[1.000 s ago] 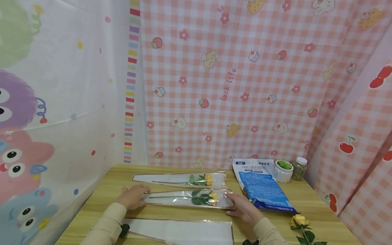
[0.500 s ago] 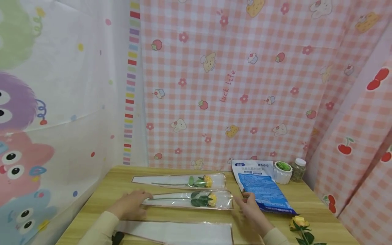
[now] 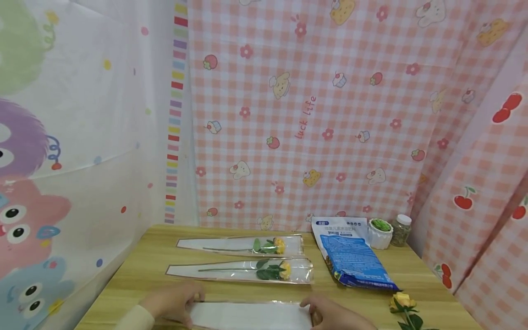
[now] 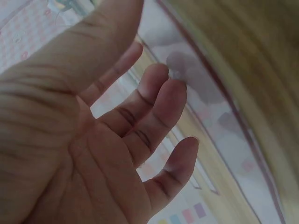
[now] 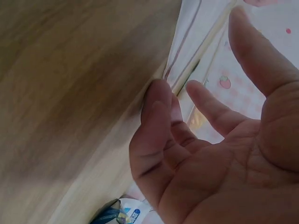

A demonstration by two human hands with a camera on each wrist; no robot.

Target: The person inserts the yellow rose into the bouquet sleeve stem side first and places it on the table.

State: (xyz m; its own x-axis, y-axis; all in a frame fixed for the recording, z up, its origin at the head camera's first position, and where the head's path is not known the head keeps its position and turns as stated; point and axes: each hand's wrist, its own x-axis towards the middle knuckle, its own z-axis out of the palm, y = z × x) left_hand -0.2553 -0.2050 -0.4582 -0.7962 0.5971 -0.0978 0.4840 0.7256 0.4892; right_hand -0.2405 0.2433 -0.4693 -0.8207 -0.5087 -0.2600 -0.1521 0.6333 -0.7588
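Note:
An empty clear sleeve with a white backing (image 3: 251, 315) lies nearest the front edge of the table. At its left end is my left hand (image 3: 175, 302), fingers loosely bent; in the left wrist view that hand (image 4: 117, 121) has its fingertips at the sleeve (image 4: 205, 88). My right hand (image 3: 332, 314) is at the right end, and the right wrist view shows its fingers (image 5: 156, 105) at the sleeve's edge, thumb apart. Behind lie two sleeves, the middle one (image 3: 214, 274) and the rear one (image 3: 231, 240), each with a yellow rose in it.
A blue and white bag (image 3: 356, 259) lies at the right of the table (image 3: 136, 261). Behind it stand a potted succulent (image 3: 380, 233) and a lidded jar (image 3: 401, 231). A loose yellow rose (image 3: 403, 302) lies at the front right. Patterned cloths (image 3: 288, 114) hang behind and at both sides.
Both hands have left the middle sleeve and moved toward the front, to the two ends of the empty sleeve. The middle sleeve's narrow left end now shows.

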